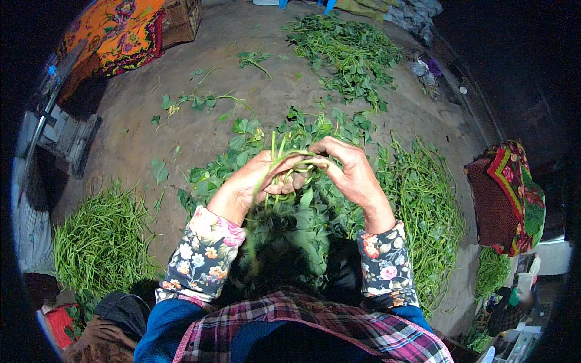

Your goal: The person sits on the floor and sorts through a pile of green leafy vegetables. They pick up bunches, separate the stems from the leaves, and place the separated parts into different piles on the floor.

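My left hand (261, 179) is closed around several green leafy stems (273, 147), whose cut ends poke up above the fingers. A curved vine passes over the knuckles to my right hand (342, 165), which pinches it between thumb and fingertips. The two hands are close together above a heap of green leaves (211, 177). Leaves hang below my left hand, partly blurred and in shadow.
Bare stems form a pile (106, 236) at the left; tangled vines (426, 213) lie at the right, and another leafy heap (349, 54) further off. An orange patterned cloth (122, 36) hangs at upper left. At far lower right a person (504, 308) is partly visible.
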Motion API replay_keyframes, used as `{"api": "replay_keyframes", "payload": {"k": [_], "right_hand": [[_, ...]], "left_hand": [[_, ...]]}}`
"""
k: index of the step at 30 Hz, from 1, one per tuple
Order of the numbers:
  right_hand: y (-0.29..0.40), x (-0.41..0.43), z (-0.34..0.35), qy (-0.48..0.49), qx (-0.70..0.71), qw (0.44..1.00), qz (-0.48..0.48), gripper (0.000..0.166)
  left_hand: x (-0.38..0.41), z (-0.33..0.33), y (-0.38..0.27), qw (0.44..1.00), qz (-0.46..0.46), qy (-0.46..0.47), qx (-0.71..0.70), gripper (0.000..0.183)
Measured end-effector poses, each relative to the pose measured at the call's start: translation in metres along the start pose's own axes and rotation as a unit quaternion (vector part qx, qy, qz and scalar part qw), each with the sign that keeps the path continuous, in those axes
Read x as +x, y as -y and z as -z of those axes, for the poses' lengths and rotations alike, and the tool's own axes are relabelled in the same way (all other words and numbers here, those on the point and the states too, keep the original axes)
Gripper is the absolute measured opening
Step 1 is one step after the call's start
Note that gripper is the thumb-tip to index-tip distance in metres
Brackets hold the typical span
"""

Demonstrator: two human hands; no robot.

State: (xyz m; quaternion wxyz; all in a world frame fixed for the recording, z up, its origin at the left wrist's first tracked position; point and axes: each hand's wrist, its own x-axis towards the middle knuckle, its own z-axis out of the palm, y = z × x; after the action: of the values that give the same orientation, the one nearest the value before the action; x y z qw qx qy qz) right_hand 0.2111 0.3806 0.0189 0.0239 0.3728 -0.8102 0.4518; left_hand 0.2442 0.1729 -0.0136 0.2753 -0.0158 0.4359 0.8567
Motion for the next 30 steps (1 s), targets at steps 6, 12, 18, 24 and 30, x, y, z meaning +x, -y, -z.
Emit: {"api": "replay_keyframes", "payload": {"k": [6, 12, 18, 24, 30], "right_hand": [[0.008, 0.003, -0.005, -0.053, -0.118, 0.989, 0.071, 0.014], [0.004, 0.002, -0.002, -0.06, -0.162, 0.98, 0.096, 0.014], [-0.019, -0.009, 0.022, -0.124, -0.223, 0.966, 0.037, 0.014], [-0.02, -0.012, 0.021, -0.194, -0.017, 0.976, -0.096, 0.013], [-0.027, -0.021, 0.026, -0.24, 0.281, 0.916, -0.159, 0.019]], "left_hand": [[0.004, 0.004, 0.005, 0.997, -0.003, 0.057, 0.047, 0.021], [0.01, 0.016, 0.004, 0.995, -0.047, 0.074, 0.055, 0.015], [-0.006, 0.036, -0.012, 0.994, -0.069, 0.012, 0.082, 0.014], [0.001, 0.056, -0.017, 0.876, -0.317, -0.309, 0.193, 0.018], [-0.017, 0.094, -0.042, 0.819, -0.381, -0.429, 0.001, 0.014]]}}
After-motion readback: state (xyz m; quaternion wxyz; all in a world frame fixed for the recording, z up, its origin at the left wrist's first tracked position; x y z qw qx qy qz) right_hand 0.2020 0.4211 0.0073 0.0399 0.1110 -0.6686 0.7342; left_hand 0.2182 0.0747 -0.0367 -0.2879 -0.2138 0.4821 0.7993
